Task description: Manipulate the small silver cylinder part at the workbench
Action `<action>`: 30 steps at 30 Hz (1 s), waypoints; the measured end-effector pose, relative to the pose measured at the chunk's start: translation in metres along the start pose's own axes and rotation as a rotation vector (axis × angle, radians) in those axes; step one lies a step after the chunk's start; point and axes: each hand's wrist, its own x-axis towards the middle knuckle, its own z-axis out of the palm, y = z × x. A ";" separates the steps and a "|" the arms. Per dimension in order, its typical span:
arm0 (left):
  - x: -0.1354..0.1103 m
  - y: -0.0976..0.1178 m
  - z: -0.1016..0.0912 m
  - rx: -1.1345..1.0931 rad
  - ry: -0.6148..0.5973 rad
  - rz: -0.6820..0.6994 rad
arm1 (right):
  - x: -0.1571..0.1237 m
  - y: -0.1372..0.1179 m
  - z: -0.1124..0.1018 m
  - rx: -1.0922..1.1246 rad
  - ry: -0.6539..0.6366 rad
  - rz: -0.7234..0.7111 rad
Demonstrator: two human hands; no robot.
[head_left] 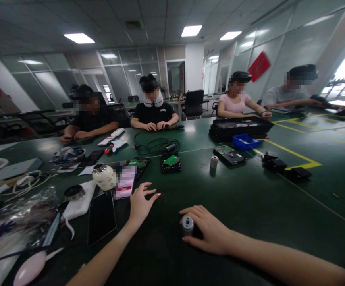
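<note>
My right hand rests on the green table, fingers curled round a small silver and black cylinder that stands upright under my palm. Further left, my left hand hovers just above the table with its fingers spread and nothing in it. It is close to a pink blurred packet and a black phone lying flat. A white round jar lies tipped beside the packet.
Opened hard drives with green boards, a coiled black cable, a small metal can, a blue bin and a black tray lie mid-table. Several people sit along the far side. Plastic bags and cords crowd the left.
</note>
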 end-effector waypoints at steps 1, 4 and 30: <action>0.000 0.004 0.000 -0.010 0.006 -0.002 | 0.000 0.000 0.000 0.002 0.002 -0.002; -0.006 0.028 0.000 -0.068 0.021 0.017 | 0.000 0.001 0.000 0.000 0.009 -0.008; -0.056 0.099 -0.015 -0.333 -0.501 0.355 | -0.001 0.007 0.008 -0.026 0.064 -0.056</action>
